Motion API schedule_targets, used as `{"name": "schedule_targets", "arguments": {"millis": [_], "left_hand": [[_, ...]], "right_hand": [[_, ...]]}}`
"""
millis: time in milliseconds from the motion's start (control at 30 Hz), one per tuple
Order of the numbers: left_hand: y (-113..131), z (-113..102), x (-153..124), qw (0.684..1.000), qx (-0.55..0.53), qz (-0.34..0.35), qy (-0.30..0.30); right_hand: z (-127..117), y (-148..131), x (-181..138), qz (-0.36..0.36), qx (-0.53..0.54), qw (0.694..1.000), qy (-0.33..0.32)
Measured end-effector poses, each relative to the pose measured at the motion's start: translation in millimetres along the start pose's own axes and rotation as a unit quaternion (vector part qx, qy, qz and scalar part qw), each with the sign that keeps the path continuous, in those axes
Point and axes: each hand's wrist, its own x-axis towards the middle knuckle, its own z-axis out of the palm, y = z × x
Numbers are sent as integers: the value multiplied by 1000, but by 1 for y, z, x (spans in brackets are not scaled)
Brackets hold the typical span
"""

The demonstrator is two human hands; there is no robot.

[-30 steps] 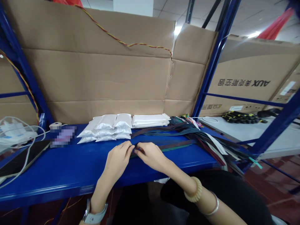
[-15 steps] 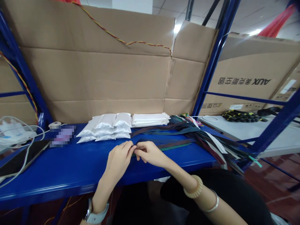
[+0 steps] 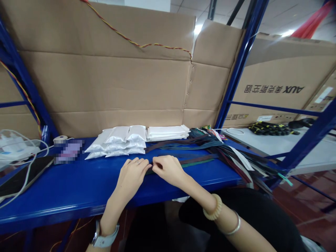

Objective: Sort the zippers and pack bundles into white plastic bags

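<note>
Close together above the blue tabletop point(image 3: 78, 189), my left hand point(image 3: 132, 175) and my right hand point(image 3: 169, 169) are both closed in a pinch, thumbs and fingertips nearly meeting. A dark, narrow fabric strip point(image 3: 149, 171) shows between and just below the fingertips; most of the pinched part is hidden. From behind my right hand, flat brown and green strips point(image 3: 199, 161) run rightward along the table. They lead toward a loose bundle of long dark strips point(image 3: 225, 150), which might be zippers; teeth are too small to see.
Behind my hands lie stacked white packets point(image 3: 118, 141) and a pile of flat white pouches point(image 3: 168, 132). A dark tablet-like device point(image 3: 23, 178) with white cables sits at the left. Cardboard point(image 3: 118, 84) walls the back; a blue post point(image 3: 238, 66) rises on the right.
My fingertips have parted slightly, and my right hand's lower fingers have curled in. The dark strip that was blurred behind my right hand now looks stiller. The view has shifted a little.
</note>
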Motion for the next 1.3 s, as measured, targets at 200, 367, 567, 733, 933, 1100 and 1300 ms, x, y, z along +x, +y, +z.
{"name": "schedule_targets", "arguments": {"millis": [200, 367, 567, 733, 933, 1100, 1300], "left_hand": [[-17, -7, -2, 999, 46, -6, 29], [-51, -20, -11, 995, 50, -68, 44], [-87, -37, -29, 982, 105, -143, 59], [-110, -45, -42, 968, 143, -187, 82], [-103, -44, -41, 960, 171, -202, 96], [-78, -36, -27, 962, 154, -168, 150], [-24, -20, -3, 992, -52, -72, 89]], "right_hand": [[-3, 30, 9, 21, -113, 992, 52], [-33, 68, 16, 5, -178, 972, 157], [-80, 112, 4, 37, -253, 935, 246], [-100, 141, -7, 101, -258, 920, 276], [-97, 140, -6, 124, -239, 931, 247], [-86, 120, -2, 90, -47, 984, 143], [-60, 79, 4, 37, 207, 972, 109]]}}
